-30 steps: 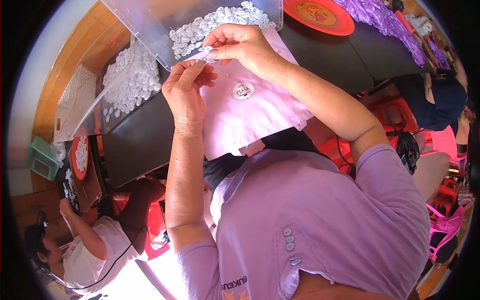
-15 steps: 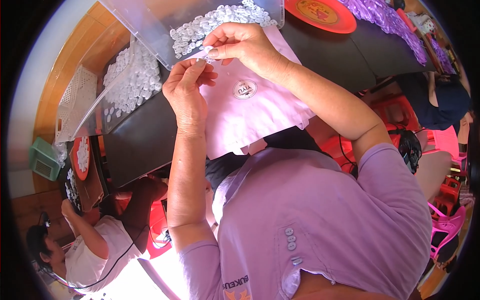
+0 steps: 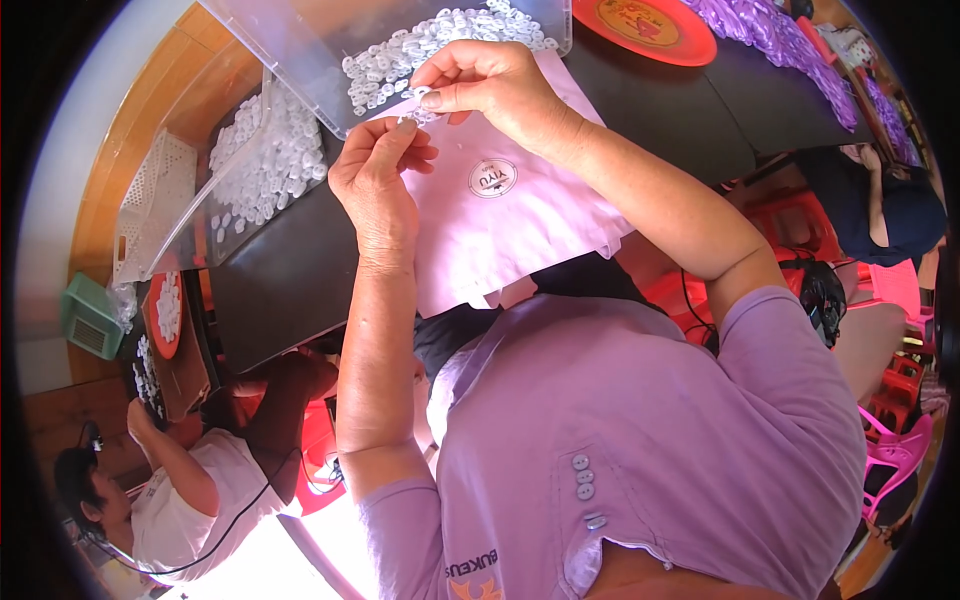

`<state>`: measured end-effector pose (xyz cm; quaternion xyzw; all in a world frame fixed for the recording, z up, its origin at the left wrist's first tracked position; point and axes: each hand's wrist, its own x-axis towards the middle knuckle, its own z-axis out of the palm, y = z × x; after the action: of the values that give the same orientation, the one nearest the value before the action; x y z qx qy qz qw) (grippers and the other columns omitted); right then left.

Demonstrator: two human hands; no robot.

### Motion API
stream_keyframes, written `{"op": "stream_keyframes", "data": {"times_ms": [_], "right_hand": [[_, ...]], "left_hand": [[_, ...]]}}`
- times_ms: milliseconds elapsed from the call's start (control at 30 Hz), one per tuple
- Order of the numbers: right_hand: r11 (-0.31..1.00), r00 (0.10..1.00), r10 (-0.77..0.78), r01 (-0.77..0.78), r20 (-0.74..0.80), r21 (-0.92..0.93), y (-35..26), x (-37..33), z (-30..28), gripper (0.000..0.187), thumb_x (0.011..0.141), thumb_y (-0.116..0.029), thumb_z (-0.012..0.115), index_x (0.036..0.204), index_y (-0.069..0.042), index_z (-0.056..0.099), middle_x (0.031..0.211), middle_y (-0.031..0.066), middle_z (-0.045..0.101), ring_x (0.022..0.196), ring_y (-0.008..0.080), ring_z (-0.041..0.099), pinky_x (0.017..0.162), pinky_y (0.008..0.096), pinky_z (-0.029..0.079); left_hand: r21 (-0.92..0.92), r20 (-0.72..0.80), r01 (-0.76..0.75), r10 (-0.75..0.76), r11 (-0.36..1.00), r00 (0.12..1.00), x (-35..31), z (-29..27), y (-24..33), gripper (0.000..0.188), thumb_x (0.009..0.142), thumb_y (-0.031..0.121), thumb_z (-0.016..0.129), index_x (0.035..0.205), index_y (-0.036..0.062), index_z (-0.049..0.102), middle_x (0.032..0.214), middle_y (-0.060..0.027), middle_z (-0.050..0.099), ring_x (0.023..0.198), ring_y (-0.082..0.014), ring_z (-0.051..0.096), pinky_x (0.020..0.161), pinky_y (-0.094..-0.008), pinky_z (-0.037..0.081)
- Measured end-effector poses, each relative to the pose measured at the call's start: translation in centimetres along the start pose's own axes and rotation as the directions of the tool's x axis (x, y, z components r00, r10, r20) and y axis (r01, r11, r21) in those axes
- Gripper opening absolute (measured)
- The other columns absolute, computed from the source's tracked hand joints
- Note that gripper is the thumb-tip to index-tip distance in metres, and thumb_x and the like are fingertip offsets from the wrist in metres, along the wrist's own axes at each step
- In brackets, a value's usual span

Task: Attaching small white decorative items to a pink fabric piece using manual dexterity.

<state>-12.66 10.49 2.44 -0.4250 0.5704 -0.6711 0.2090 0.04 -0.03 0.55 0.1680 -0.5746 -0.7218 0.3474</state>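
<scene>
both hands, left hand (image 3: 375, 185) and right hand (image 3: 490, 85), pinching a small clear ring (image 3: 412, 108) above pink fabric (image 3: 510, 215)

Bright daylight fills the scene, with white glare at the lower edge. Fisheye bending curves the rim, framed in black.

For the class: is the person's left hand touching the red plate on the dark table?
Apart. The head view shows the left hand over the pink cloth, with the right hand and bare table between it and the red plate.
</scene>
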Motion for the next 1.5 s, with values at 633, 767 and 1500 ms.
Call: {"op": "stream_keyframes", "data": {"times_ms": [633, 767, 1500], "right_hand": [[0.976, 0.992, 0.029, -0.002, 0.12, -0.22, 0.8, 0.7, -1.1, 0.013, 0.08, -0.005, 0.066, 0.092, -0.003, 0.068, 0.077, -0.0001, 0.064, 0.072, 0.0073, 0.058, 0.065, 0.0233, 0.046], [0.842, 0.941, 0.077, 0.116, 0.33, -0.527, -0.1, -0.1, -0.4, 0.011, 0.074, -0.003, 0.064, 0.085, -0.002, 0.068, 0.07, 0.0042, 0.064, 0.066, 0.0117, 0.059, 0.063, 0.0275, 0.047], [0.45, 0.935, -0.017, 0.324, 0.355, -0.832, 2.5, 1.3, 1.9, 0.006, 0.076, -0.011, 0.065, 0.08, -0.008, 0.068, 0.087, 0.0038, 0.066, 0.082, 0.0272, 0.064, 0.07, 0.0414, 0.05]], "left_hand": [[-0.094, -0.075, 0.043, -0.05, 0.995, 0.996, 0.4, -0.9, 0.1, 0.014, 0.083, 0.007, 0.062, 0.087, -0.0057, 0.061, 0.073, -0.0128, 0.062, 0.061, -0.0248, 0.061, 0.056, -0.0334, 0.046], [-0.126, -0.132, 0.045, -0.061, 0.991, 0.989, 0.7, -1.1, 0.1, 0.012, 0.082, 0.006, 0.061, 0.086, -0.0051, 0.06, 0.072, -0.0129, 0.062, 0.059, -0.0244, 0.061, 0.054, -0.0325, 0.046], [-0.228, -0.321, -0.099, 0.022, 0.969, 0.947, 1.0, -2.2, -0.1, 0.013, 0.081, 0.008, 0.06, 0.084, -0.0053, 0.059, 0.069, -0.0135, 0.061, 0.054, -0.0239, 0.059, 0.047, -0.0321, 0.046]]}}
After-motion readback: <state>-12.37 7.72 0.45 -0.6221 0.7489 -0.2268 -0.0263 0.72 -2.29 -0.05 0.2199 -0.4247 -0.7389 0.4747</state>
